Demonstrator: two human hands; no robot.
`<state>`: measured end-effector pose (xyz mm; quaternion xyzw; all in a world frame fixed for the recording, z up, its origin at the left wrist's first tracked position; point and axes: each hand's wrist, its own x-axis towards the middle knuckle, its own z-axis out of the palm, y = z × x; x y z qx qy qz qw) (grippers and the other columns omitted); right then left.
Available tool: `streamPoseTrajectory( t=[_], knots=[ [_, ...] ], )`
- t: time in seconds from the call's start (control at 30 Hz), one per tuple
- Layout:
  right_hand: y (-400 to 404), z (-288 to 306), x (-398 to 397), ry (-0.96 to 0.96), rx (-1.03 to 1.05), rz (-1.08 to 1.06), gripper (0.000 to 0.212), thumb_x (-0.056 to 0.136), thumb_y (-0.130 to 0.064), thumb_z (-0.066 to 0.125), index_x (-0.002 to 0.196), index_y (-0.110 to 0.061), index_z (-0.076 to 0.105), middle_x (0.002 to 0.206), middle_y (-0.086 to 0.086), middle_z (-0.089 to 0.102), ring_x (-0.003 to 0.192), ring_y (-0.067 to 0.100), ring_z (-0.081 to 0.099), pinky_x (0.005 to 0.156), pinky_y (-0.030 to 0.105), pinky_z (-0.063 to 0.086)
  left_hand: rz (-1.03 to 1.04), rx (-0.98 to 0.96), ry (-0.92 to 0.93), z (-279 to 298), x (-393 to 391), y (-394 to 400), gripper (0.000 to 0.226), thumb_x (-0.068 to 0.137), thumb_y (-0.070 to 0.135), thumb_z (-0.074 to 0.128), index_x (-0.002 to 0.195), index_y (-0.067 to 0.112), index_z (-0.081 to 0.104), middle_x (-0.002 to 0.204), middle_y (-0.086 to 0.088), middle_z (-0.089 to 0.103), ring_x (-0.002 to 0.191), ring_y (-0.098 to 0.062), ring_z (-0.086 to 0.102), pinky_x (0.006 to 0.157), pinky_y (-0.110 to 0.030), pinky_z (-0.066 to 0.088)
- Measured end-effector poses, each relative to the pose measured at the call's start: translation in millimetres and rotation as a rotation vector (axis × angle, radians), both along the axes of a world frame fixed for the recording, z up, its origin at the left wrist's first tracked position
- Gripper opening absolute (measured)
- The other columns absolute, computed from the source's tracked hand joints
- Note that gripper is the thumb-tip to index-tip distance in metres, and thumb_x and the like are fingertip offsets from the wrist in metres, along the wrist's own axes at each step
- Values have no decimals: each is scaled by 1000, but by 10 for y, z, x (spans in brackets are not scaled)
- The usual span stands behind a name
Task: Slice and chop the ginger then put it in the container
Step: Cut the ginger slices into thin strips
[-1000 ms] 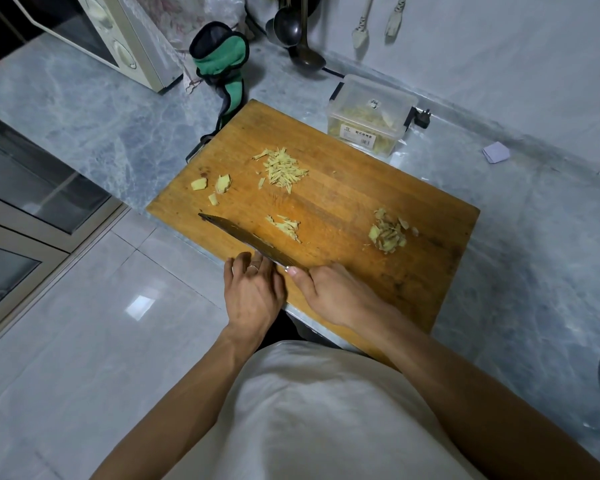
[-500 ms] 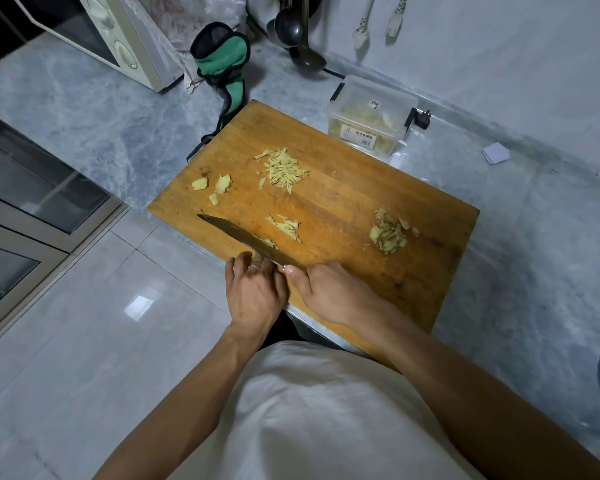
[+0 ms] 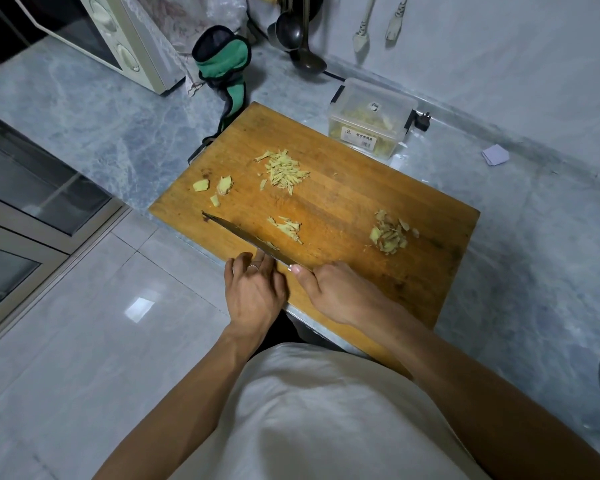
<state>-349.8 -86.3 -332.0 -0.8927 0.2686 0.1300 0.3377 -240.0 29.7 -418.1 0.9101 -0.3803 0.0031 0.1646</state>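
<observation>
L hand (image 3: 253,292) fingers straight, together, tips on knife (image 3: 243,237) blade nr handle. R hand (image 3: 336,292) curled round handle, thumb along it. Blade flat-ish on board (image 3: 343,202), tip pointing left. Ginger strips (image 3: 286,169) mid-far on board, small strip pile (image 3: 286,226) just beyond blade, chunks (image 3: 213,187) far left, scraps (image 3: 390,235) right. Container (image 3: 371,123) past board's far edge, on counter (image 3: 534,237).
</observation>
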Motion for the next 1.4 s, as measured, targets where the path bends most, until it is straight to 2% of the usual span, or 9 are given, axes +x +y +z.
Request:
streamPoseTrajectory(
  t=[0.07,0.17,0.3,0.53,0.73,0.93,1.17,1.27,1.4],
  knots=[
    [1,-23,3,-2,-8,5,68,107,-55,20,60,-11,45,64,12,49,58,19,41,62,36,37,1,1,3,2,-2,0,24,84,22,48,79,8,67,95,-8,71,107,-34,54,95,-47,43],
    [10,-53,2,-21,5,-11,64,106,-57,20,60,-17,41,73,18,53,69,33,51,65,37,40,5,-14,6,4,-9,-4,27,83,23,46,78,7,67,93,-9,71,106,-34,55,94,-44,42],
    [13,-52,8,-22,26,-42,61,106,-57,19,61,-20,40,81,22,57,82,36,55,69,38,43,4,-19,13,-1,-2,-7,30,83,24,43,79,7,68,93,-8,71,107,-33,54,94,-44,42],
    [-26,-25,43,31,52,-36,67,106,-57,22,62,-13,45,66,8,46,64,26,46,62,33,35,-8,19,13,-23,18,-3,27,85,24,46,87,9,68,99,-6,72,108,-31,50,95,-43,39],
    [-5,-34,30,-4,58,-35,70,107,-56,21,60,-11,47,64,10,50,69,28,47,69,39,45,-32,54,-9,26,47,2,24,83,24,47,85,10,67,98,-6,72,104,-31,53,94,-43,40],
    [-11,16,18,-12,50,-19,73,107,-55,19,59,-8,47,61,11,50,61,15,43,66,37,40,-68,75,-28,60,90,38,21,84,24,49,88,12,65,102,-5,71,104,-32,55,95,-43,38],
    [-9,-6,15,-49,22,-36,71,107,-55,18,61,-9,48,64,11,52,74,29,53,68,41,45,-53,83,-6,40,90,15,36,84,28,40,101,12,68,113,-3,71,108,-31,53,98,-42,36],
    [-9,-56,3,-77,24,-53,74,106,-56,19,60,-7,49,58,10,53,67,32,59,64,45,48,-44,91,29,37,74,12,47,85,30,34,112,12,68,122,-3,68,112,-32,51,100,-41,40],
    [-53,-75,27,-68,50,-49,74,105,-58,21,57,-7,47,53,9,50,55,31,54,58,46,46,-48,80,59,26,67,27,50,86,31,33,119,13,66,127,-2,66,116,-31,49,96,-37,45]
  ],
)
